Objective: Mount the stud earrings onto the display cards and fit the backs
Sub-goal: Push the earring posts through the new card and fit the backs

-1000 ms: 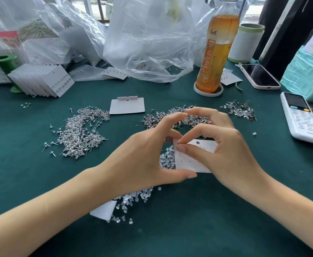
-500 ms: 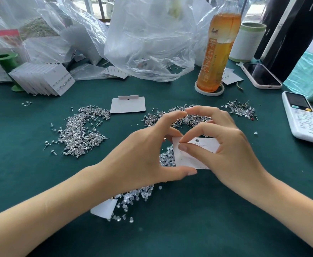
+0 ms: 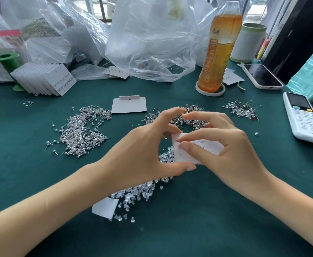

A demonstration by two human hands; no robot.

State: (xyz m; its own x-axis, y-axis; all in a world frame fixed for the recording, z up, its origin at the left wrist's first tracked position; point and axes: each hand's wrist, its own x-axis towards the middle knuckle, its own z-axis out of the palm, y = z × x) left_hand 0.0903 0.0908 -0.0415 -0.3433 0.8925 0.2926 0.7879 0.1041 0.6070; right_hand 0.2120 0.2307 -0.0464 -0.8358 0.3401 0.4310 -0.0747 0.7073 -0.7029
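Head view, single frame. Item: display card (image 3: 198, 152), white, pre-punched, held above the green table (image 3: 189, 229) between both hands. Left hand (image 3: 142, 156): thumb under the card's near edge, forefinger arched over its top, fingers curled around the card's left side. Right hand (image 3: 231, 154): fingers narrowly curled, thumb tip pressing on the card face by a small stud at the left end of a hole row; whether it pinches that stud cannot be told. Stock: loose stud earrings (image 3: 81, 134) heaped left of the hands, a second heap (image 3: 189, 119) just beyond the fingertips, a smaller scatter (image 3: 242, 109) far right; clear earring backs (image 3: 139, 191) under the left wrist. Blank card (image 3: 128, 106) lies apart; filled cards (image 3: 44, 78) fanned at far left. Progress, judged: card nearly all unfilled, most holes bare, backs unfitted. Change against earlier frames: card tilted flatter, hanging hole no longer showing, printed line and hole rows exposed.
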